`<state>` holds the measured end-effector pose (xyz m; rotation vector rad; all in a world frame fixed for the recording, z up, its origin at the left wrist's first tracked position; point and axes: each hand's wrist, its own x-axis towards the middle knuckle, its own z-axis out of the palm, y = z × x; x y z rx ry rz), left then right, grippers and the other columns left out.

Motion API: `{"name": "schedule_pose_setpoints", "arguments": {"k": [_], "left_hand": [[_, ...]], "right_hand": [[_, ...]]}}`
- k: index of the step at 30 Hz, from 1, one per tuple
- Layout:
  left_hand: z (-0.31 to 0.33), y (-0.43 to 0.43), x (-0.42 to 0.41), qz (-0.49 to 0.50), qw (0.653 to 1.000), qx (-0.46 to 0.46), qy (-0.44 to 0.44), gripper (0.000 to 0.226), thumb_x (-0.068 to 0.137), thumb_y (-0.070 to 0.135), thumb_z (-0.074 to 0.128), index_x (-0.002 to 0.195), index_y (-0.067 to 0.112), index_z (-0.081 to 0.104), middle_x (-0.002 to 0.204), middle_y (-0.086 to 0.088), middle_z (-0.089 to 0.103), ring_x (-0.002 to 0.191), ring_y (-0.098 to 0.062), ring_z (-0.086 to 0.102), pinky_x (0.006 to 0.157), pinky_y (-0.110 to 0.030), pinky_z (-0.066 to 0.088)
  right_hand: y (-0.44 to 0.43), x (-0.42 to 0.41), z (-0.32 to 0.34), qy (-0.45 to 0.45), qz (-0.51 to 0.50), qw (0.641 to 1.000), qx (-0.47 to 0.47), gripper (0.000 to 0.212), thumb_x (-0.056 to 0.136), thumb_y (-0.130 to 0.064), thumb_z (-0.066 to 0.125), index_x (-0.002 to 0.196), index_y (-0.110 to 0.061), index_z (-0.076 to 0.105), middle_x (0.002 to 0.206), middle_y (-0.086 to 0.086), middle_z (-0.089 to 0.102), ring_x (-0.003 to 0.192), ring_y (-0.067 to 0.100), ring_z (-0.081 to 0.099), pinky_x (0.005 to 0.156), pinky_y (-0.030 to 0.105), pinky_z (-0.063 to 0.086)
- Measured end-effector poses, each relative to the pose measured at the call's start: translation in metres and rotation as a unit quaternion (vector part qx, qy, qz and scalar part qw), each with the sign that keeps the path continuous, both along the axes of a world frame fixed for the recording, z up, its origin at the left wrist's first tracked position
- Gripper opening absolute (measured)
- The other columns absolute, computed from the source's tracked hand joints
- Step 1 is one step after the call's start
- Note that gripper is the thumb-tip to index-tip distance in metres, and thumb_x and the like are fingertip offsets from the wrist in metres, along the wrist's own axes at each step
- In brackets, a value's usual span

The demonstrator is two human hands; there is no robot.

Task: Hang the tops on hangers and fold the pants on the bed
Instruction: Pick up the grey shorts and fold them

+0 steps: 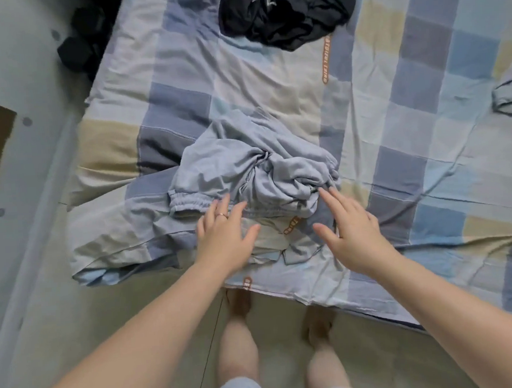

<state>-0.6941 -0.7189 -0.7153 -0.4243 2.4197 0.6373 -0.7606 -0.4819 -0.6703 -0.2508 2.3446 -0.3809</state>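
reaching over the near edge of the bed point(424, 129), both hands are spread flat and apart, gripping nothing. the left hand point(221, 235) has its fingertips at the gathered waistband of the crumpled grey pants point(247, 164). the right hand point(352, 227) is at the heap's right side, though i cannot tell whether either truly touches the cloth. the pants look like soft, light jersey, limp and not slippery. they should crease easily, so the elastic waistband, pinched at its two ends, seems the best hold for shaking them flat. a black garment point(282, 12) lies farther up the checked cover, and another grey piece point(509, 94) is well off to the right. pale floor point(45, 296) runs along the left, with something dark point(83, 39) on it.
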Motion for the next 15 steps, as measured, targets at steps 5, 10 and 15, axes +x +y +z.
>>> {"name": "schedule_pose_setpoints", "arguments": {"k": [5,10,15], "left_hand": [[-0.098,-0.053,-0.110,-0.037,0.991,-0.063,0.115,0.057,0.096,0.050,0.048,0.147,0.027,0.039,0.166,-0.005,0.015,0.151,-0.029,0.010,0.120,-0.047,0.011],[-0.166,-0.071,-0.196,-0.079,0.985,-0.063,0.137,0.057,0.096,0.056,0.046,0.144,0.027,0.040,0.162,-0.004,0.026,0.146,-0.029,0.023,0.116,-0.046,0.019],[-0.199,-0.063,-0.230,-0.036,0.990,-0.061,0.125,0.067,0.093,0.057,0.052,0.149,0.028,0.028,0.154,-0.006,0.037,0.136,-0.034,0.040,0.108,-0.049,0.029]], "right_hand": [[-0.057,-0.077,-0.106,0.027,-0.032,0.999,-0.009,0.067,0.100,-0.042,0.049,0.158,-0.029,0.020,0.163,-0.003,0.027,0.149,0.022,0.024,0.117,0.051,0.025],[-0.098,-0.157,-0.183,0.069,-0.057,0.995,-0.039,0.063,0.102,-0.038,0.049,0.158,-0.021,0.024,0.161,0.005,0.031,0.147,0.027,0.028,0.119,0.050,0.024],[-0.120,-0.194,-0.225,0.080,-0.081,0.993,0.001,0.064,0.097,-0.047,0.053,0.153,-0.027,0.031,0.154,0.009,0.039,0.140,0.033,0.036,0.114,0.049,0.030]]}}
